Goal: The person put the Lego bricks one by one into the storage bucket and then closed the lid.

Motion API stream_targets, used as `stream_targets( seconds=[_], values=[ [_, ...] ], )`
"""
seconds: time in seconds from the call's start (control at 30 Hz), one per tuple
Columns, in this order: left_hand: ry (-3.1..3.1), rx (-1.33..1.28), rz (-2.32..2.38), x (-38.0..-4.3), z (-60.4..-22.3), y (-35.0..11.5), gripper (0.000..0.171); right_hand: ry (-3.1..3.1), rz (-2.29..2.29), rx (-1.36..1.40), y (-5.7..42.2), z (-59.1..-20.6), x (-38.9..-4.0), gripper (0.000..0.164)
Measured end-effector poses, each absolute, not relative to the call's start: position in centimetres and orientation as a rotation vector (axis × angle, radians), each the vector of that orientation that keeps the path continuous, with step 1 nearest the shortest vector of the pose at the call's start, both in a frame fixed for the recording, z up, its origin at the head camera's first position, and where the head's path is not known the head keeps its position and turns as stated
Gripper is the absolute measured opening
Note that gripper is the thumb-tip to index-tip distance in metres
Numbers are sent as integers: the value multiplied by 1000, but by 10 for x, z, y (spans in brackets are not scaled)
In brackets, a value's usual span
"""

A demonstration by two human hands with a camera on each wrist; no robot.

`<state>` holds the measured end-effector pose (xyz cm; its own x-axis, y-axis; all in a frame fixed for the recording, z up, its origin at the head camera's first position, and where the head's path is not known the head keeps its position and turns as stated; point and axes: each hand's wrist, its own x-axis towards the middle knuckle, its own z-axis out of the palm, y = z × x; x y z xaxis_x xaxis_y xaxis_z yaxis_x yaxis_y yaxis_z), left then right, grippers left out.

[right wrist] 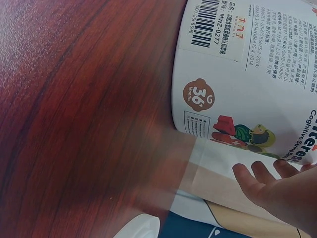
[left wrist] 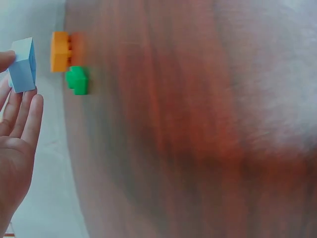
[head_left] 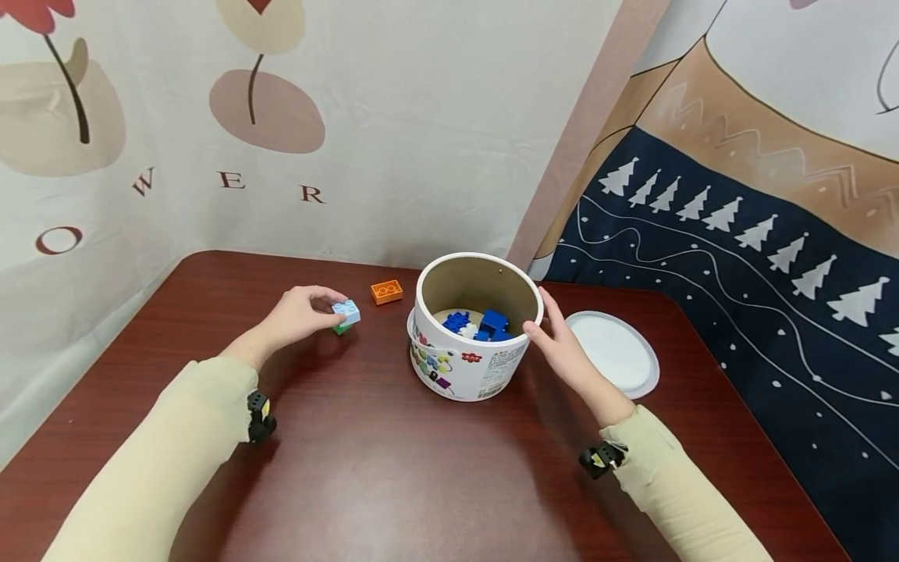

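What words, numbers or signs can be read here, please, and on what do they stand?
"O", "W", "E", "R": white curtain
"36+": brown badge on the bucket
"Months": same badge
"MWZ-0277": bucket's pale label
"Interes…", cut off: bucket's side
"String": bucket's side
Bucket's remaining print, including barcode digits: too small or blurred

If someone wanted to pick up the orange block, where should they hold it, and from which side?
Probably by its two long sides, pinched from above. The orange block lies flat on the table, so its top is easy to come down on, while the tall bucket stands near its right end, making that side more awkward.
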<state>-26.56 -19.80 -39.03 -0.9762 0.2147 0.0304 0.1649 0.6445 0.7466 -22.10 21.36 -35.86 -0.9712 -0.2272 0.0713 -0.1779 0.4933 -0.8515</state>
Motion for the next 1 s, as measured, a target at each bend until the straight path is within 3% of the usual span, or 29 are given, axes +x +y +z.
stream_targets(
  seconds=[1.0],
  values=[
    [2845,458,1319,-280,-313,-169,31,2642,-1541,-364,214,-359,-221,70]
  ],
)
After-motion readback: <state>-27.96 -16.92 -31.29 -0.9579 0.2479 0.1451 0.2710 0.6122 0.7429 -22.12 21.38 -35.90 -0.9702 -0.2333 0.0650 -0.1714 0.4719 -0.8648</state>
